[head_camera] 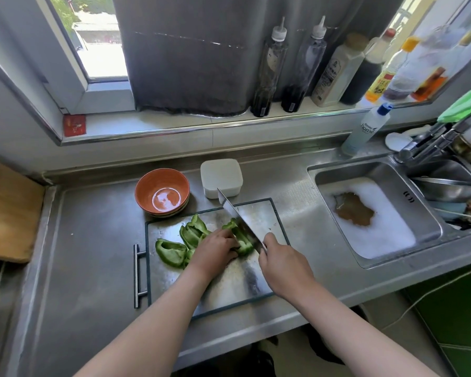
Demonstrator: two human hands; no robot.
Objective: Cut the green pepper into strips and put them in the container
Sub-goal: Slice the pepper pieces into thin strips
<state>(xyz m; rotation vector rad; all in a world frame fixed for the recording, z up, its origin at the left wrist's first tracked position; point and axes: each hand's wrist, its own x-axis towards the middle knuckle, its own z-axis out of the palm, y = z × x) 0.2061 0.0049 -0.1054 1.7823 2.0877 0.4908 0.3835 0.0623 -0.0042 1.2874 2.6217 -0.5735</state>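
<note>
Head view: right hand (279,263) grips knife (238,220), blade on green pepper (241,236) atop steel cutting board (259,213) on desk (93,240). Left hand (215,250) presses pepper, fingers curled. White container (221,176) just behind board, beside orange bowl (162,190).

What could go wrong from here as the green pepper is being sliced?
The left hand pins the pepper piece right against the blade of the cleaver, so its fingers could be nicked. The steel cutting board lies on a smooth steel counter near its front edge and might slide under the cut.
</note>
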